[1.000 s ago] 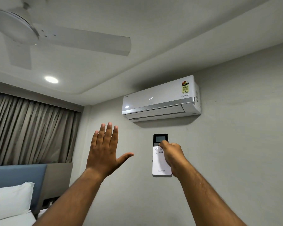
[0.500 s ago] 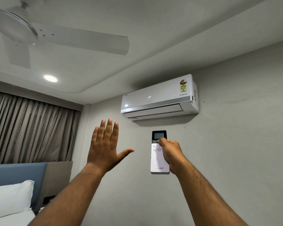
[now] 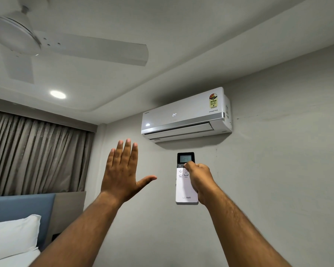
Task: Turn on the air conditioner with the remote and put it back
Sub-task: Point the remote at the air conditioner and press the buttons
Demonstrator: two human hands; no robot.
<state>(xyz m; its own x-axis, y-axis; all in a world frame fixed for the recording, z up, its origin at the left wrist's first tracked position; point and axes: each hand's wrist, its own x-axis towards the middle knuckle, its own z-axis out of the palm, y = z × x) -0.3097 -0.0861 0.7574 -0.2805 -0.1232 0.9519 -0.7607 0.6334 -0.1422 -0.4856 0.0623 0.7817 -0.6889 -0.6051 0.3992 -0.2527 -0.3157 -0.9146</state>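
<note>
A white air conditioner (image 3: 185, 115) hangs high on the grey wall, its front panel lit with "24". Below it I hold up a white remote (image 3: 184, 189) with a dark screen at its top, pointed at the unit. My right hand (image 3: 199, 180) grips the remote from its right side, thumb resting just under the screen near the buttons. My left hand (image 3: 123, 170) is raised to the left of the remote, palm flat, fingers together and thumb spread, holding nothing.
A white ceiling fan (image 3: 37, 45) spreads across the upper left. A round ceiling light (image 3: 57, 94) glows beside it. Brown curtains (image 3: 33, 155) cover the left wall above a blue headboard (image 3: 19, 211) and a white pillow (image 3: 12, 236).
My thumb has slid up the remote from the buttons toward the screen's lower edge. The remote has risen slightly. My left hand has stayed raised.
</note>
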